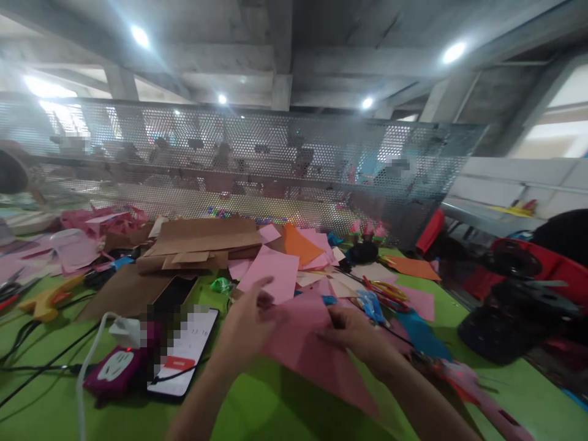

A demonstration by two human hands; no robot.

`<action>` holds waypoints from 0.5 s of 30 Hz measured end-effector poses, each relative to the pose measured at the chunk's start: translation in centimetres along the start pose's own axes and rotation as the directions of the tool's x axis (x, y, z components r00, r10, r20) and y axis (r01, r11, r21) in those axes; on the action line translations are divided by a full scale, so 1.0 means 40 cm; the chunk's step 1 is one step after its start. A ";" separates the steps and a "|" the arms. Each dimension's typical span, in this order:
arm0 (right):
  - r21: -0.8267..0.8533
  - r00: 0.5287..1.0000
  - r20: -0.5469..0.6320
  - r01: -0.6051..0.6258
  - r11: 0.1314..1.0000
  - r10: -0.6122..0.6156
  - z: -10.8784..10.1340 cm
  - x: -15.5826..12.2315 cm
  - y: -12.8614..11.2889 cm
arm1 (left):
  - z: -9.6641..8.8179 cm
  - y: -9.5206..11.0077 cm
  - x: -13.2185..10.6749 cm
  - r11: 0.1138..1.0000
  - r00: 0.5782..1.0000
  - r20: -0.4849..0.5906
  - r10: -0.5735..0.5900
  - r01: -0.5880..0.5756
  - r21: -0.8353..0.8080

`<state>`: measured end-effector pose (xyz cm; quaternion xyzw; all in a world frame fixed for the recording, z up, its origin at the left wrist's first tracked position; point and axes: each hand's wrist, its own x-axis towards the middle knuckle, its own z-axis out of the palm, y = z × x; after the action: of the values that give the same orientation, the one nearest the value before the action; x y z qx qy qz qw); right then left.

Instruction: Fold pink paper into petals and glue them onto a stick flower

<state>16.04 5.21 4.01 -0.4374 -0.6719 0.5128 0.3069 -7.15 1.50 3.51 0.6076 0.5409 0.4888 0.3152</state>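
A dark pink sheet of paper [305, 346] is held up at a tilt between my two hands, above the green table. My left hand [250, 327] is at its left edge, with the index finger raised and the other fingers closed at the paper, slightly blurred. On the right, my right hand [361, 334] pinches the sheet between thumb and fingers. Just behind it lies a lighter pink sheet [273, 272]. An orange paper piece [298, 245] rests among more pink and cream scraps further back.
Left stand a lit phone [188, 355], a purple power strip [117, 370] and a yellow-handled glue gun [48, 303]. Brown cardboard [202, 239] is piled behind. Scissors [388, 291] and a pink tool [478, 389] lie right. A perforated metal screen [257, 165] closes the table's back.
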 end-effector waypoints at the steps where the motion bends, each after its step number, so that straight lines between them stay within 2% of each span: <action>1: 0.041 1.000 -0.031 0.000 0.999 0.001 -0.012 -0.003 0.001 | 0.002 -0.005 0.010 0.992 0.997 -0.059 -0.045 0.038 -0.120; 3: 0.148 0.993 -0.114 -0.008 0.989 0.025 -0.028 -0.011 0.009 | 0.020 -0.019 0.021 0.929 0.989 -0.061 -0.132 0.102 -0.355; 6: 0.354 0.979 -0.190 -0.008 0.935 0.080 -0.033 -0.019 0.031 | 0.066 -0.044 0.023 0.822 0.983 0.073 -0.167 0.180 -0.540; 10: 0.412 0.982 -0.154 -0.036 0.911 0.108 -0.020 -0.023 0.048 | 0.109 -0.065 0.023 0.788 0.984 0.097 -0.147 0.176 -0.590; 15: 0.442 0.986 -0.116 -0.056 0.896 0.118 -0.015 -0.027 0.039 | 0.097 -0.063 0.020 0.770 0.976 0.102 -0.193 0.215 -0.601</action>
<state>17.43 4.64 2.70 -0.4221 -0.4964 0.6316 0.4203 -4.45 3.40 0.16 0.4198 0.4121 0.5891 0.5540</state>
